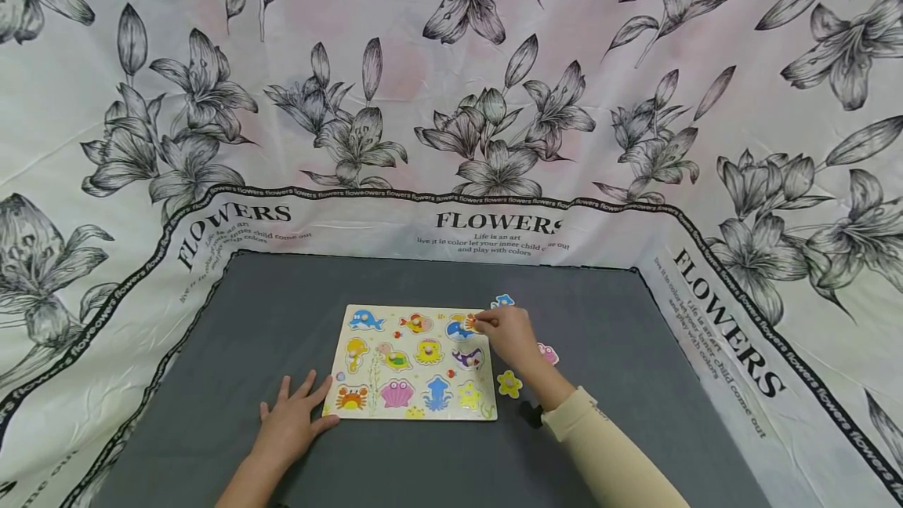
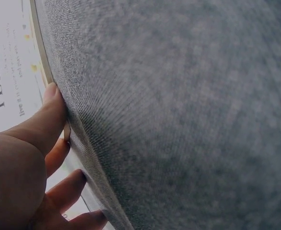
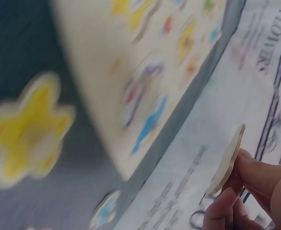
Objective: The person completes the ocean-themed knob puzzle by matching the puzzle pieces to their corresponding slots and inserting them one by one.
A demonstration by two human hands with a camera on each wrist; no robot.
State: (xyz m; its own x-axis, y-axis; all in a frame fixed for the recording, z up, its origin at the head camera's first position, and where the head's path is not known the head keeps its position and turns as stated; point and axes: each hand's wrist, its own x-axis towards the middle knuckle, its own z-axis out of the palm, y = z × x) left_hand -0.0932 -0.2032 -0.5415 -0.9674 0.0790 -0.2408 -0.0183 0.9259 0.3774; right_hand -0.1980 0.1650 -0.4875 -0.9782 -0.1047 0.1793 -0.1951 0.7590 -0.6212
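A pale wooden puzzle board with colourful sea animals lies flat on the grey table. Above its upper right corner, my right hand pinches a thin wooden puzzle piece between thumb and fingers. Orange shows on that piece in the head view; the right wrist view shows its bare wood side. My left hand has its fingers spread at the board's lower left corner, thumb along the bottom edge and index finger at the left edge. In the left wrist view the thumb touches the board's rim.
Right of the board lie a yellow star-shaped piece, a pink piece partly behind my forearm, and a blue piece beyond my hand. A flower-printed cloth rises behind the grey table surface.
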